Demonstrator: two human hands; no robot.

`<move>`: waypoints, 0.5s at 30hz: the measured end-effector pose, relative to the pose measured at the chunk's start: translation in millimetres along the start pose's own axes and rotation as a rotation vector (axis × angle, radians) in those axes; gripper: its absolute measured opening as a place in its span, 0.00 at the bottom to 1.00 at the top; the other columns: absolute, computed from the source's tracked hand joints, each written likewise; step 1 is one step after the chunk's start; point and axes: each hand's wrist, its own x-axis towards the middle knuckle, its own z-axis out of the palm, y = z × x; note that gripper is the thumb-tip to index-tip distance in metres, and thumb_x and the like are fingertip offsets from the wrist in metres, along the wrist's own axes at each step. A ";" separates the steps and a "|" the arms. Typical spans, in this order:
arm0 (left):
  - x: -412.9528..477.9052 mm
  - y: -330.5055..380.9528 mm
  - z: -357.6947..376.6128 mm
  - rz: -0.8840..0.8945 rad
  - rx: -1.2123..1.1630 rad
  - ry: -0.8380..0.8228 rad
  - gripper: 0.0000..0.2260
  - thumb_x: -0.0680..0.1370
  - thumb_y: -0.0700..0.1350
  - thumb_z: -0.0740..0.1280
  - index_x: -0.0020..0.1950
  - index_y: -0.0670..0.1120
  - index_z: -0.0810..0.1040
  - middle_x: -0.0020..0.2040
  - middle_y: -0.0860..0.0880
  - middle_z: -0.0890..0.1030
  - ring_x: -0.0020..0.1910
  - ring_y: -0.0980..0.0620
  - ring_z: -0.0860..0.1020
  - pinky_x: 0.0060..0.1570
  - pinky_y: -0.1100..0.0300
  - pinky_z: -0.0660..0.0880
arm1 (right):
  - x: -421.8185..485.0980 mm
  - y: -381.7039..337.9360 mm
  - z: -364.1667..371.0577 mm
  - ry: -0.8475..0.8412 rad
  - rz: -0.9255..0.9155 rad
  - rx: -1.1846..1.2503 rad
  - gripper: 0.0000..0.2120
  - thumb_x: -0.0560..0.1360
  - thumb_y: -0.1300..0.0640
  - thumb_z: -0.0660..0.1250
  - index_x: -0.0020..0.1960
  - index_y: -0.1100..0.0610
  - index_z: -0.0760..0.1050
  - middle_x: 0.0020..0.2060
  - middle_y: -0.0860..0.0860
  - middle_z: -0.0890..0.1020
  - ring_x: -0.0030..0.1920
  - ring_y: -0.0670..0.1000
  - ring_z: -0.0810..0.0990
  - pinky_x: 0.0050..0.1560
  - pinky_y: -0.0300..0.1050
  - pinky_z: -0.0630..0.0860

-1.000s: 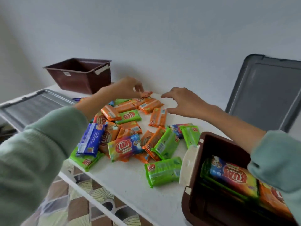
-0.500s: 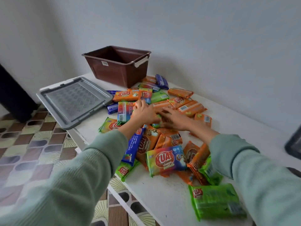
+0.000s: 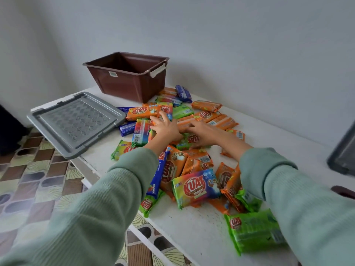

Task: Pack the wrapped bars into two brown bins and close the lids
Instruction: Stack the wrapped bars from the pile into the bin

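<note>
A white table (image 3: 192, 239), its top scuffed and flaking at the near edge, stands against a plain pale grey wall (image 3: 230, 35). The floor (image 3: 38, 181) beside it has patterned tiles in brown, cream and grey. An open brown bin (image 3: 132, 83) with a cream handle stands on the far end of the table, close to the wall. Nothing shows inside it from this angle. Just in front of the bin and to its left, a grey lid (image 3: 76, 121) lies flat and overhangs the table edge. The wrapped bars (image 3: 194, 169), orange, green, blue and multicoloured, spread loosely from the bin's foot towards the camera. One green bar (image 3: 253, 231) lies furthest from the bin. Both arms, in pale green sleeves, reach towards the bin. The left hand (image 3: 167, 129) lies on the pile with fingers spread and straight, and the right hand (image 3: 203, 133) rests palm down just beside it, fingers stretched over orange bars, gripping nothing. Far to the bin's right, another grey lid (image 3: 343, 156) is cut off by the frame.
</note>
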 end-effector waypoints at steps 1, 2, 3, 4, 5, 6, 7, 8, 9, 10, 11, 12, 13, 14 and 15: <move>0.0 1.9 1.4 -0.008 -0.001 0.005 0.27 0.77 0.53 0.62 0.73 0.45 0.59 0.76 0.38 0.43 0.72 0.28 0.43 0.68 0.35 0.57 | 2.1 -0.6 -1.0 -0.022 0.015 0.019 0.34 0.71 0.49 0.71 0.73 0.53 0.62 0.68 0.54 0.68 0.66 0.53 0.68 0.63 0.46 0.66; 0.3 3.9 2.0 -0.016 -0.007 0.007 0.27 0.77 0.51 0.63 0.73 0.44 0.60 0.75 0.39 0.46 0.72 0.27 0.44 0.68 0.34 0.57 | 4.6 -0.9 -1.8 -0.042 0.028 0.037 0.35 0.70 0.48 0.72 0.73 0.53 0.62 0.68 0.53 0.69 0.67 0.53 0.68 0.65 0.46 0.66; 1.9 5.9 1.6 -0.025 -0.012 0.010 0.26 0.77 0.50 0.63 0.72 0.44 0.61 0.75 0.39 0.48 0.72 0.27 0.45 0.67 0.33 0.58 | 6.6 -1.2 -3.1 -0.054 0.045 0.043 0.36 0.69 0.48 0.73 0.72 0.53 0.63 0.68 0.52 0.71 0.67 0.52 0.69 0.67 0.47 0.65; 4.1 6.8 0.2 -0.030 -0.013 0.018 0.25 0.77 0.49 0.63 0.71 0.43 0.63 0.74 0.39 0.50 0.71 0.28 0.47 0.66 0.33 0.58 | 8.2 -1.6 -4.9 -0.063 0.059 0.041 0.36 0.68 0.48 0.73 0.72 0.54 0.64 0.67 0.52 0.72 0.67 0.52 0.70 0.67 0.48 0.66; 5.6 6.8 -1.6 -0.030 -0.011 0.031 0.24 0.76 0.48 0.65 0.70 0.43 0.64 0.73 0.40 0.53 0.71 0.28 0.49 0.65 0.33 0.60 | 8.0 -3.1 -7.3 -0.065 0.066 0.043 0.37 0.67 0.48 0.74 0.72 0.54 0.65 0.67 0.52 0.73 0.66 0.52 0.71 0.66 0.47 0.67; 7.5 5.3 -3.4 -0.023 -0.018 0.048 0.23 0.75 0.48 0.66 0.68 0.43 0.66 0.72 0.41 0.56 0.71 0.30 0.51 0.64 0.34 0.63 | 7.1 -4.9 -9.2 -0.052 0.067 0.043 0.37 0.67 0.48 0.74 0.71 0.55 0.65 0.66 0.52 0.74 0.65 0.51 0.72 0.64 0.45 0.69; 8.8 2.7 -5.8 -0.008 -0.043 0.071 0.23 0.74 0.48 0.68 0.67 0.43 0.68 0.71 0.42 0.58 0.70 0.32 0.55 0.63 0.36 0.66 | 5.4 -6.5 -10.9 -0.029 0.071 0.016 0.37 0.67 0.48 0.74 0.71 0.55 0.65 0.65 0.52 0.74 0.64 0.52 0.72 0.62 0.44 0.70; 8.0 1.0 -8.5 0.009 -0.081 0.090 0.22 0.73 0.47 0.70 0.65 0.43 0.70 0.69 0.42 0.61 0.69 0.34 0.59 0.61 0.38 0.68 | 0.0 -8.0 -12.6 0.005 0.083 -0.021 0.36 0.66 0.48 0.74 0.71 0.55 0.65 0.64 0.52 0.74 0.63 0.52 0.72 0.60 0.44 0.70; 7.3 -1.9 -11.8 0.020 -0.124 0.113 0.21 0.72 0.47 0.71 0.62 0.43 0.72 0.67 0.43 0.63 0.67 0.36 0.62 0.60 0.39 0.69 | -4.3 -8.9 -15.7 0.045 0.110 -0.064 0.36 0.66 0.48 0.74 0.70 0.56 0.66 0.63 0.53 0.74 0.62 0.53 0.72 0.57 0.44 0.71; 6.4 -4.2 -15.5 0.030 -0.156 0.136 0.19 0.71 0.46 0.71 0.60 0.43 0.74 0.66 0.43 0.65 0.65 0.37 0.64 0.60 0.40 0.70 | -8.2 -7.3 -19.1 0.101 0.142 -0.097 0.35 0.66 0.48 0.74 0.68 0.56 0.67 0.62 0.54 0.74 0.61 0.54 0.73 0.55 0.46 0.72; 3.5 -3.0 -20.2 0.045 -0.175 0.157 0.17 0.71 0.46 0.72 0.58 0.44 0.75 0.64 0.43 0.66 0.64 0.38 0.66 0.59 0.41 0.71 | -15.1 -4.0 -23.3 0.150 0.188 -0.109 0.35 0.65 0.47 0.75 0.68 0.57 0.68 0.61 0.55 0.74 0.60 0.55 0.73 0.54 0.47 0.72; -1.1 0.2 -26.0 0.064 -0.186 0.180 0.16 0.70 0.46 0.72 0.56 0.44 0.77 0.63 0.43 0.68 0.62 0.39 0.68 0.59 0.43 0.71 | -23.9 -0.4 -28.7 0.194 0.225 -0.097 0.35 0.64 0.47 0.75 0.68 0.56 0.68 0.62 0.55 0.74 0.61 0.55 0.74 0.54 0.47 0.73; -6.7 5.8 -32.8 0.092 -0.202 0.202 0.15 0.69 0.47 0.73 0.54 0.45 0.78 0.61 0.43 0.70 0.61 0.40 0.69 0.58 0.44 0.72 | -34.4 3.1 -35.8 0.228 0.258 -0.080 0.36 0.64 0.47 0.75 0.68 0.55 0.68 0.62 0.55 0.74 0.60 0.56 0.74 0.54 0.48 0.73; -13.5 13.8 -40.0 0.131 -0.227 0.219 0.15 0.67 0.47 0.73 0.52 0.46 0.79 0.60 0.43 0.72 0.59 0.41 0.71 0.57 0.46 0.73 | -47.1 6.6 -44.4 0.264 0.289 -0.068 0.34 0.64 0.48 0.75 0.67 0.54 0.69 0.60 0.55 0.75 0.59 0.56 0.75 0.51 0.47 0.74; -21.5 24.0 -47.5 0.174 -0.261 0.231 0.16 0.66 0.48 0.74 0.52 0.46 0.80 0.58 0.43 0.75 0.58 0.42 0.73 0.56 0.47 0.74 | -62.7 9.6 -53.8 0.292 0.323 -0.064 0.31 0.64 0.48 0.74 0.65 0.54 0.71 0.57 0.56 0.76 0.56 0.57 0.76 0.47 0.47 0.73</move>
